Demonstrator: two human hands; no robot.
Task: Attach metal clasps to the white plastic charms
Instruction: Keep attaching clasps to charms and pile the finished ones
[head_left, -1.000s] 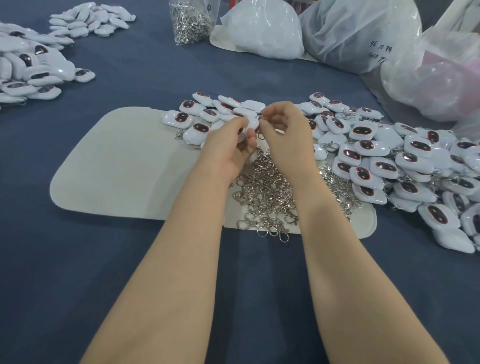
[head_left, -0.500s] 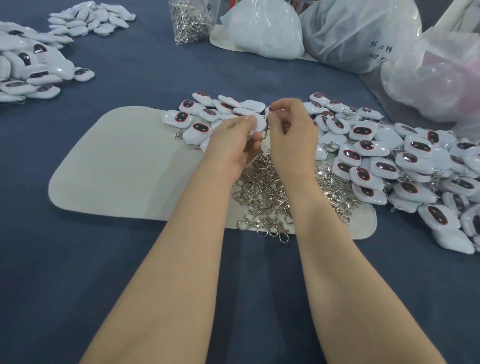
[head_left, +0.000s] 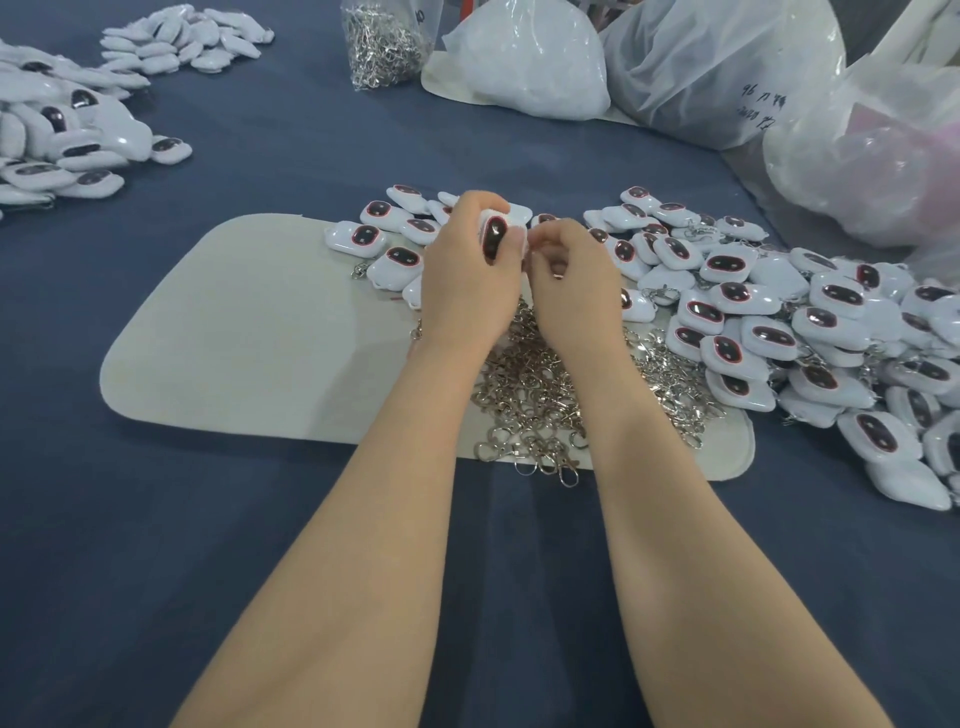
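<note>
Grips one white charm (head_left: 493, 236) in the left hand (head_left: 467, 280), thumb and curled fingers closed round its sides, above the far edge of the pale mat (head_left: 234, 338). Dark oval face turned back toward the camera; long axis close to upright in the view, top end leaning slightly right and pointing away from the body. Right hand (head_left: 571, 280) just beside it, fingers curled, fingertips (head_left: 532, 240) bunched against the charm's right edge; cannot tell what is pinched there, too small and hidden. Directly under both wrists, a loose heap of metal clasps (head_left: 530, 395) spread on the mat and spilling over its near edge onto the blue desk (head_left: 156, 519). To the right, a big pile of charms (head_left: 779, 322) lying at all angles, mostly face up, partly on the mat, partly on the desk. More charms (head_left: 57, 140) heaped at far left. At the back, a clear bag of clasps (head_left: 379, 47) beside several bulging plastic bags (head_left: 717, 67).
</note>
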